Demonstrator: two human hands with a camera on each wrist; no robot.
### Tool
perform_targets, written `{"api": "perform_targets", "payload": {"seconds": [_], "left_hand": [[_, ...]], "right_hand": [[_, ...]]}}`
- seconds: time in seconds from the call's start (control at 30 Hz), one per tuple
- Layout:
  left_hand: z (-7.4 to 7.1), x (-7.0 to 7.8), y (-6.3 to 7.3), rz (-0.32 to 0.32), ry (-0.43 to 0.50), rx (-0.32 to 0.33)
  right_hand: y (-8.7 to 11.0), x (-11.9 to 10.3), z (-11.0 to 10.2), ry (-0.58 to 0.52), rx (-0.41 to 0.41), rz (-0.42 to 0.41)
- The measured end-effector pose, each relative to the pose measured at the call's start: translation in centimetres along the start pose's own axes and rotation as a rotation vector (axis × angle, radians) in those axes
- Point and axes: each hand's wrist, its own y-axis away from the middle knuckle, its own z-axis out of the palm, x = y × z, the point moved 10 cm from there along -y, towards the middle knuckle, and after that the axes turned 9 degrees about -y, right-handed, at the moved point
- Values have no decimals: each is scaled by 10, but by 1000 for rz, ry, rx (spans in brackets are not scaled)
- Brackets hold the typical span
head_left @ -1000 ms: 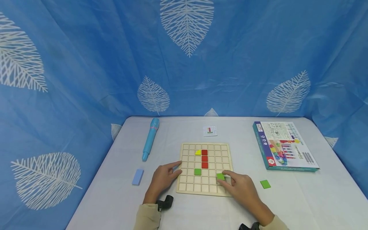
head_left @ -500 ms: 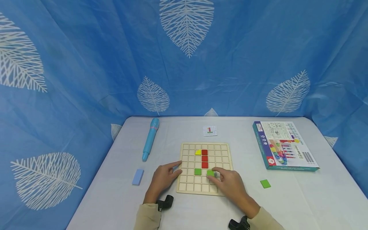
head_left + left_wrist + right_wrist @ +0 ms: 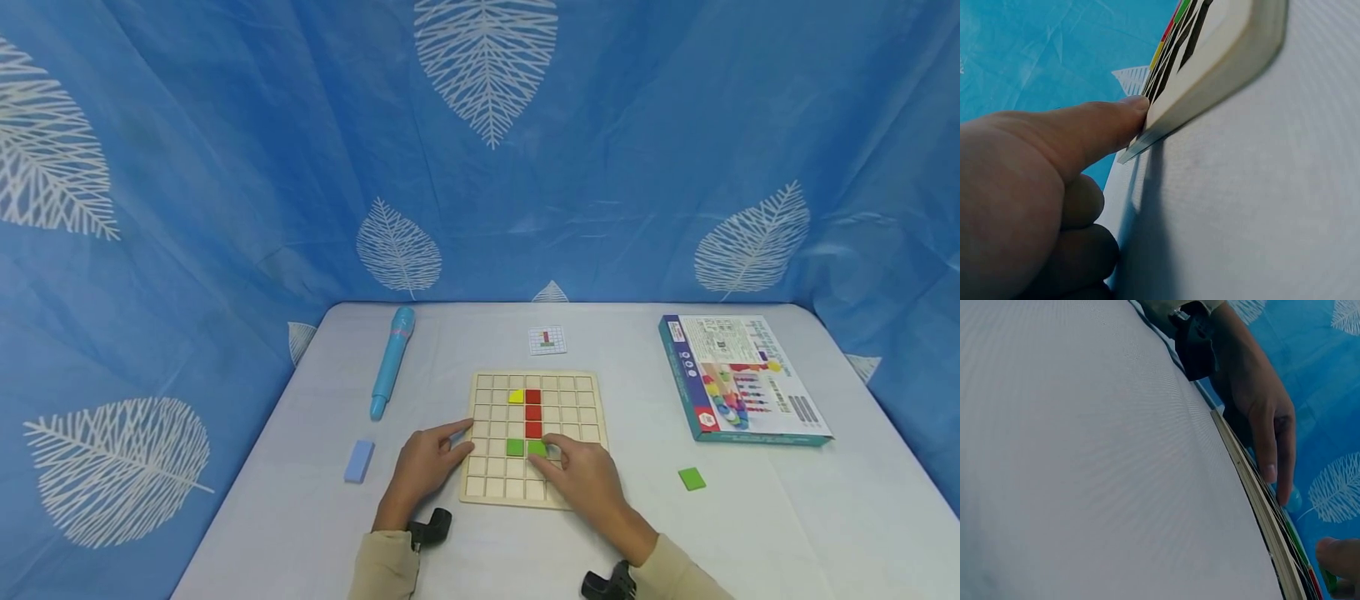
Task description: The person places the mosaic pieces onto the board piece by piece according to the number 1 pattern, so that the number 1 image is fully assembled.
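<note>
A wooden grid board [image 3: 577,398] lies on the white table. In its cells sit a yellow tile [image 3: 516,397], a column of three red tiles [image 3: 533,413] and a green tile [image 3: 515,447]. My right hand [image 3: 558,457] pinches a second green tile [image 3: 537,448] just right of the first, under the red column. My left hand [image 3: 450,442] rests against the board's left edge with straight fingers. In the left wrist view a finger [image 3: 1085,131] presses the board's rim [image 3: 1210,81]. The right wrist view shows the board's edge [image 3: 1260,506] and the left hand [image 3: 1260,412] beyond it.
A loose green tile [image 3: 692,478] lies right of the board, with the game box [image 3: 742,379] behind it. A pattern card [image 3: 547,340] lies behind the board. To the left are a blue pen [image 3: 393,361] and a light blue block [image 3: 359,461]. Blue leaf-print cloth surrounds the table.
My right hand has carried the green tile leftward across the board, from near its right side to the cell beside the other green tile. The left hand has stayed put.
</note>
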Motion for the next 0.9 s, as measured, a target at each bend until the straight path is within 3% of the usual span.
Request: {"api": "perform_targets", "payload": {"seconds": [0.23,0.9], "left_hand": [[2,-2,2,-6,4,-2],[4,-1,1,-14,21,18]], "right_hand": [[4,-2,5,84,18,13],[4,-2,7,173,28,-14]]}}
